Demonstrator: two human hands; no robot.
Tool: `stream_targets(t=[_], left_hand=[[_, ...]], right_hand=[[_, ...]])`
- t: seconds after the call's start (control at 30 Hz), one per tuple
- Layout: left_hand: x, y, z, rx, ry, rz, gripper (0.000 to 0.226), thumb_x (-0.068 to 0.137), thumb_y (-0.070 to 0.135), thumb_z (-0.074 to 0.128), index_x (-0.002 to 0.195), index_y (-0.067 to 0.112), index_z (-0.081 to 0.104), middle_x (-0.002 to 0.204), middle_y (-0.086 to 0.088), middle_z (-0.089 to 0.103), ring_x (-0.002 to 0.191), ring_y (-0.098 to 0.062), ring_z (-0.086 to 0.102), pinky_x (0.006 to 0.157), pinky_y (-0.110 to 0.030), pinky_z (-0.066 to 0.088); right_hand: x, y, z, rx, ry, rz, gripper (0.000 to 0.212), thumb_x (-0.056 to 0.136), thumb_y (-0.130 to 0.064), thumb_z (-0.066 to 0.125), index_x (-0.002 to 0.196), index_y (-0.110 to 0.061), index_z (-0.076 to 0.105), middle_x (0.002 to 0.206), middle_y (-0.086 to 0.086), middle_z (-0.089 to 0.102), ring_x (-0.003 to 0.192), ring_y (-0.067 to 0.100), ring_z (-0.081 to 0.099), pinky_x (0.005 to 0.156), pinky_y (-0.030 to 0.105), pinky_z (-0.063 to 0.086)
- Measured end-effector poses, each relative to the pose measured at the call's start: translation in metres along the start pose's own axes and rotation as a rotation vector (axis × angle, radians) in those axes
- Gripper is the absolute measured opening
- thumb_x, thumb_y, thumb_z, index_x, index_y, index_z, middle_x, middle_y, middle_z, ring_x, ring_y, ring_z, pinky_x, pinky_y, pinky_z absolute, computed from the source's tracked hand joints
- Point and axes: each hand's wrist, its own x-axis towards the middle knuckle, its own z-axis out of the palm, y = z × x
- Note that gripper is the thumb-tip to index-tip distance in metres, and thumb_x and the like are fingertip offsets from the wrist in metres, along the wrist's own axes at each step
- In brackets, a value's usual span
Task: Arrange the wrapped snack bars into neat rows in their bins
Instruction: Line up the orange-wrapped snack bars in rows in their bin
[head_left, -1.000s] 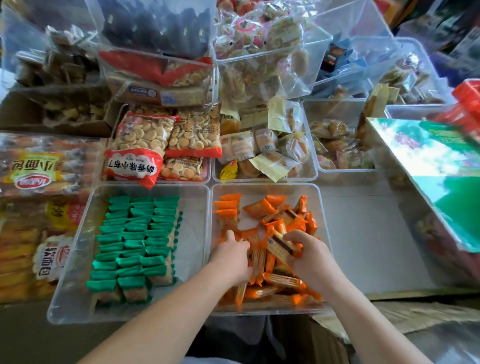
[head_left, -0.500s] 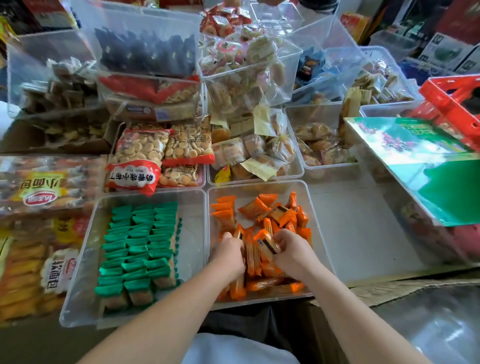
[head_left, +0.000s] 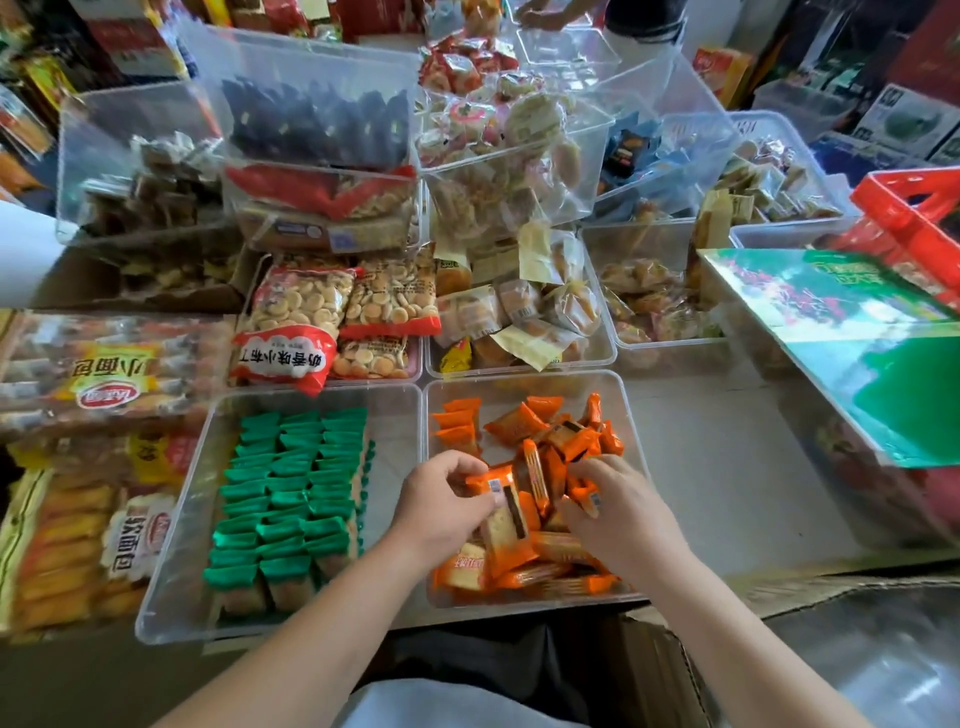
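A clear bin (head_left: 631, 415) in front of me holds a loose jumble of orange-wrapped snack bars (head_left: 519, 423). My left hand (head_left: 441, 506) pinches one orange bar (head_left: 501, 519) by its upper end, just above the pile. My right hand (head_left: 618, 512) grips a small bunch of orange bars (head_left: 582, 493) at the pile's right side. To the left, a second clear bin (head_left: 171, 582) holds green-wrapped bars (head_left: 291, 493) stacked in three neat rows.
Bags of round biscuits (head_left: 332, 312) and bins of wrapped cakes (head_left: 519, 306) sit behind. Packs of bread (head_left: 78, 374) lie at the left. A green gift box (head_left: 857, 332) and a red crate (head_left: 914, 213) stand at the right. Another person (head_left: 597, 15) stands at the far back.
Both hands have lifted out of the pile's near part and moved slightly toward the middle. The left hand now holds up a single orange bar; the camera has tilted up.
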Motion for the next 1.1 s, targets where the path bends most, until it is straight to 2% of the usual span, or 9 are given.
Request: stream_targets(t=[0.1,0.2,0.27,0.4,0.57,0.7,0.87,1.0,1.1], left_hand=[[-0.009,0.006,0.001,-0.198,0.002,-0.022,0.026,0.078,0.027,0.092,0.096,0.027,0.074,0.092,0.003,0.077,0.088,-0.012,0.074,0.077,-0.029,0.064],[-0.013,0.006,-0.002,-0.265,-0.014,-0.021,0.023,0.082,0.028,0.09,0.1,0.028,0.075,0.094,0.007,0.078,0.092,-0.007,0.074,0.08,-0.026,0.063],[-0.01,-0.003,-0.01,-0.112,0.033,0.015,0.019,0.088,0.022,0.082,0.101,0.031,0.073,0.097,0.013,0.074,0.095,-0.003,0.07,0.084,-0.02,0.059],[-0.007,-0.032,-0.022,0.274,0.133,0.046,0.023,0.087,0.017,0.078,0.104,0.03,0.07,0.1,0.015,0.06,0.092,-0.011,0.063,0.08,-0.022,0.05],[-0.016,-0.047,-0.012,0.623,-0.048,-0.039,0.039,0.086,0.051,0.078,0.116,0.03,0.065,0.113,0.007,0.044,0.097,-0.014,0.057,0.079,-0.03,0.05],[-0.021,-0.046,-0.007,0.898,-0.081,0.056,0.034,0.091,0.052,0.072,0.112,0.026,0.066,0.114,0.003,0.035,0.113,-0.02,0.045,0.086,-0.036,0.048],[-0.024,-0.047,-0.017,0.567,-0.057,0.102,0.027,0.085,0.055,0.069,0.098,0.032,0.067,0.107,0.016,0.05,0.105,-0.01,0.049,0.087,-0.033,0.049],[-0.026,-0.045,-0.03,0.265,0.121,0.029,0.012,0.083,0.038,0.071,0.094,0.035,0.066,0.085,0.018,0.07,0.082,-0.003,0.065,0.076,-0.032,0.056],[-0.028,-0.047,-0.039,0.225,0.212,0.033,0.015,0.084,0.039,0.073,0.099,0.037,0.07,0.086,0.021,0.07,0.083,0.0,0.065,0.076,-0.023,0.054]], right_hand=[[0.003,-0.034,0.002,0.575,-0.23,0.124,0.043,0.089,-0.057,0.072,0.127,-0.04,0.06,0.113,-0.02,0.071,0.102,0.002,0.069,0.082,0.023,0.059],[0.008,-0.043,0.007,0.788,-0.276,0.193,0.027,0.09,-0.045,0.077,0.114,-0.037,0.07,0.096,-0.014,0.079,0.093,0.005,0.074,0.078,0.023,0.062],[0.011,-0.038,0.009,0.724,-0.212,0.211,0.024,0.091,-0.041,0.077,0.112,-0.033,0.072,0.093,-0.011,0.078,0.088,0.008,0.074,0.075,0.027,0.063],[0.024,-0.015,0.008,0.26,-0.05,0.2,0.028,0.095,-0.041,0.07,0.119,-0.03,0.063,0.095,-0.014,0.067,0.083,0.009,0.065,0.065,0.026,0.054],[0.033,-0.007,0.014,-0.34,0.001,0.107,0.035,0.096,-0.045,0.058,0.127,-0.028,0.058,0.119,-0.001,0.063,0.112,0.026,0.058,0.086,0.039,0.053],[0.036,-0.025,0.027,-0.384,0.04,-0.111,0.04,0.097,-0.043,0.059,0.134,-0.027,0.058,0.129,-0.003,0.058,0.12,0.024,0.052,0.091,0.035,0.05],[0.066,-0.053,0.051,-0.055,-0.248,-0.333,0.03,0.1,-0.034,0.06,0.128,-0.025,0.067,0.126,-0.009,0.064,0.119,0.016,0.056,0.092,0.03,0.052],[0.109,-0.067,0.079,-0.094,-0.408,-0.377,0.024,0.099,-0.022,0.056,0.116,-0.02,0.072,0.115,-0.001,0.071,0.111,0.023,0.064,0.093,0.038,0.054],[0.13,-0.076,0.102,-0.144,-0.543,-0.332,0.028,0.101,-0.022,0.051,0.121,-0.02,0.07,0.115,0.003,0.072,0.107,0.026,0.067,0.091,0.034,0.053]])
